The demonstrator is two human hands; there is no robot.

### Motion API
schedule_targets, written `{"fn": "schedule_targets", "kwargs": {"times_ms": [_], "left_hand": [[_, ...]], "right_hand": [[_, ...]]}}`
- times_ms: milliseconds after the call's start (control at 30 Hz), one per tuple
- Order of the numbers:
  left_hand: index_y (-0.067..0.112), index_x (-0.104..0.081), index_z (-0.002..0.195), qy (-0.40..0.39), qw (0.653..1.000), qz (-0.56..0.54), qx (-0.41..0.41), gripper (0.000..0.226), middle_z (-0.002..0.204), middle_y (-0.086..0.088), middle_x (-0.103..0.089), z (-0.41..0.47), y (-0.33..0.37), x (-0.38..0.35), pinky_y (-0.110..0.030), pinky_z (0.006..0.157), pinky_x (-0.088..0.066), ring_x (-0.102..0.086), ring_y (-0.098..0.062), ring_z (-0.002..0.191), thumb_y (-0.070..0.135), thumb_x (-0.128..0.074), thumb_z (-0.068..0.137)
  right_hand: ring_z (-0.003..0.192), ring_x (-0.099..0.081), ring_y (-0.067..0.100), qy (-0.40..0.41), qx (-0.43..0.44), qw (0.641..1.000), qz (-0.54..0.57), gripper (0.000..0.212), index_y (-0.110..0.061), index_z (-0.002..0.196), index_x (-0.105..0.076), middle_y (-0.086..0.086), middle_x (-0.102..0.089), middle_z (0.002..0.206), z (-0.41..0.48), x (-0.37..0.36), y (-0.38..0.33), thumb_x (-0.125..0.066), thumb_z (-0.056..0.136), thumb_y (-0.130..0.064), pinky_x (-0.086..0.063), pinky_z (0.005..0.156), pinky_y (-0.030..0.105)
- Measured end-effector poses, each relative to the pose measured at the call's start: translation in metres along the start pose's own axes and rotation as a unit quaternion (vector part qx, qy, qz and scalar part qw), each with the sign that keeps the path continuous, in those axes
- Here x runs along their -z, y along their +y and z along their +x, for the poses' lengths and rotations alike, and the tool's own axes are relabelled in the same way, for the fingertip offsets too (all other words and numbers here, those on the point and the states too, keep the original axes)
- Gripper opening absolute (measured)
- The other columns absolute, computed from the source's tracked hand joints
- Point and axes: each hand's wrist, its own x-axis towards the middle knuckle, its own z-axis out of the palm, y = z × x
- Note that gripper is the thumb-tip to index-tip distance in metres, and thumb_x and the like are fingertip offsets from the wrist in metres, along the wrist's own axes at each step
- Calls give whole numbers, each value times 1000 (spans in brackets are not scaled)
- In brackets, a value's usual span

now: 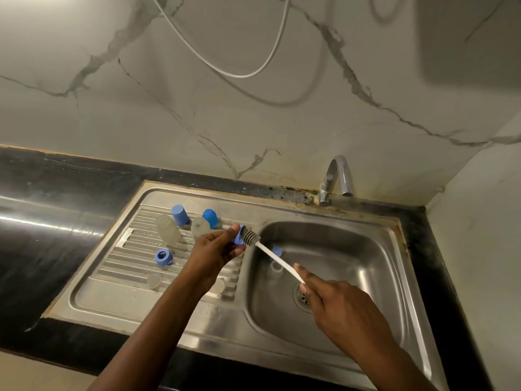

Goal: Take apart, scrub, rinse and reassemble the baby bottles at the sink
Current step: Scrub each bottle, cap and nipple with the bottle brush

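Observation:
My left hand [215, 249] grips a small blue bottle part [239, 239] over the edge between drainboard and basin. My right hand [335, 299] holds the white handle of a bottle brush [275, 256], whose bristle head [251, 237] is at the blue part. On the drainboard [135, 249] lie two clear bottle bodies [168, 230] [200, 226], two blue caps [180, 214] [210, 217], a blue screw ring [163, 257] and two clear teats [154, 279] [217, 286]. In the basin [352, 263] sit another blue piece [276, 251] and a clear part [276, 266].
A chrome tap [337, 179] stands at the back of the sink; no water is visibly running. The drain [303, 297] lies under my right hand. Black countertop [42, 221] surrounds the sink, with marble wall behind and a white hose [239, 71] hanging.

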Motion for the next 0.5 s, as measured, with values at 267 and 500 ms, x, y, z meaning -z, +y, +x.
{"fn": "schedule_targets", "kwargs": {"times_ms": [267, 500], "left_hand": [[11, -85, 85, 16, 999, 30, -21, 39, 93, -14, -76, -2, 2, 4, -30, 78, -57, -66, -18, 79, 49, -83, 77], [13, -86, 92, -5, 1000, -21, 18, 33, 94, -16, -76, -5, -4, 8, -23, 67, -60, -66, -16, 73, 45, -80, 86]], "right_hand": [[67, -59, 8, -71, 27, 983, 164, 42, -69, 144, -44, -2, -61, 80, -2, -6, 6, -49, 107, -50, -47, 62, 23], [98, -73, 18, -39, 38, 969, 240, 38, -76, 135, -47, 3, -75, 118, -1, -6, 11, -52, 109, -49, -60, 86, 43]]}}
